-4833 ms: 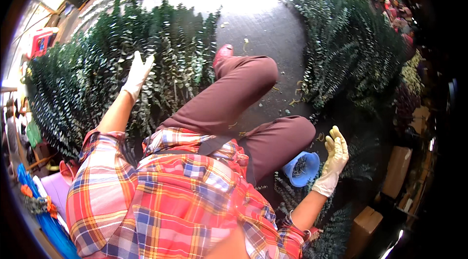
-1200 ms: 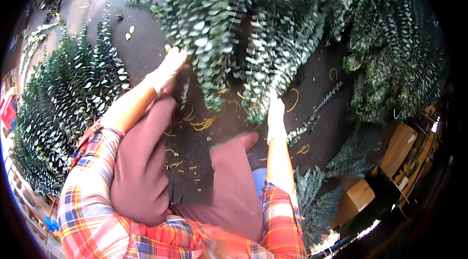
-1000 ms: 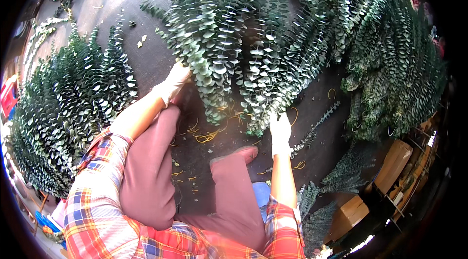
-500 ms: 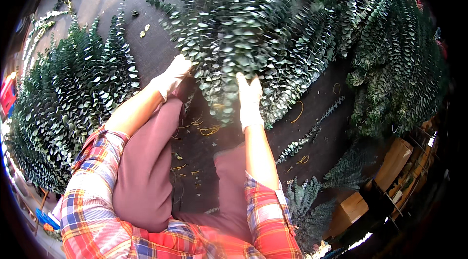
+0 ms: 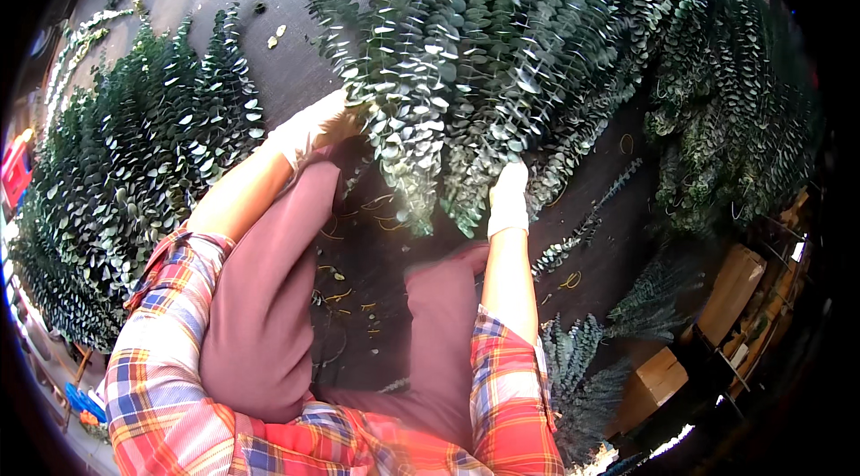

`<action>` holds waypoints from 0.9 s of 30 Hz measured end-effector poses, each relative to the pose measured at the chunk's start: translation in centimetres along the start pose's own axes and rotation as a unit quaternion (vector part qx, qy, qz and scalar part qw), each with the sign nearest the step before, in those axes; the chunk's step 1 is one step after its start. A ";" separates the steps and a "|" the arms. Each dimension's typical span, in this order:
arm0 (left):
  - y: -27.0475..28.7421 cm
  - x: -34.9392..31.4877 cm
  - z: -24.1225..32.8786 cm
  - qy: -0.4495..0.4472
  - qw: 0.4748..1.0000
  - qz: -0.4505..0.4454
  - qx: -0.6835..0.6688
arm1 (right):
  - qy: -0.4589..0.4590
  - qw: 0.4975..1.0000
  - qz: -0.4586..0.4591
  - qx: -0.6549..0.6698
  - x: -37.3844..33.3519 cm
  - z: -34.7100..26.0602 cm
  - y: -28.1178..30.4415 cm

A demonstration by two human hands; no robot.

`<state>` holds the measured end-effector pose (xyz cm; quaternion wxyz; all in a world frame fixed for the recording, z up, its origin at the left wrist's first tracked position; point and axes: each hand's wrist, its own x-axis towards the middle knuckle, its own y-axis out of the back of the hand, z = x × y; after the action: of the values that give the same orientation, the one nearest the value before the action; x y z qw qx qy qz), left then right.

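A large bunch of eucalyptus branches (image 5: 430, 73) with round grey-green leaves fans out in front of me, its narrow end toward my knees. My left hand (image 5: 315, 128), in a pale glove, is closed at the bunch's left side, its fingertips partly hidden by leaves. At the lower right of the bunch, my right hand (image 5: 510, 196), also gloved, closes on branches there. Leaves cover part of its fingers. Both forearms reach forward over my knees.
Another eucalyptus pile (image 5: 152, 145) lies on the left, and a dense heap (image 5: 730, 109) on the right. Yellow rubber bands (image 5: 569, 281) and a loose sprig (image 5: 573, 248) lie on the dark surface (image 5: 376, 283). Cardboard boxes (image 5: 661, 376) stand at lower right.
My right hand has moved right and slightly down, its earlier spread fingers now together. The middle branches, blurred before, show more sharply and have shifted. My left hand has barely moved.
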<state>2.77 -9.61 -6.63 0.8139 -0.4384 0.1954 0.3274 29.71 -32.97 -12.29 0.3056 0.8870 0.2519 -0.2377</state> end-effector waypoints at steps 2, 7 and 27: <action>-0.5 0.2 -0.2 0.018 1.000 -0.014 -0.002 | 0.011 1.000 0.010 -0.007 -0.6 0.6 0.3; 5.3 1.6 -1.9 -0.024 0.987 -0.094 0.125 | 0.177 0.977 0.109 -0.055 -6.3 0.1 0.3; 2.5 -2.7 3.4 -0.044 0.986 0.045 0.157 | 0.123 0.984 -0.103 -0.083 -11.4 -4.8 -6.4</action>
<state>-0.76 -6.71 -4.64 0.8648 -0.2814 0.2280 0.3477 18.55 -28.84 -5.12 0.3190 0.8502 0.3964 -0.1352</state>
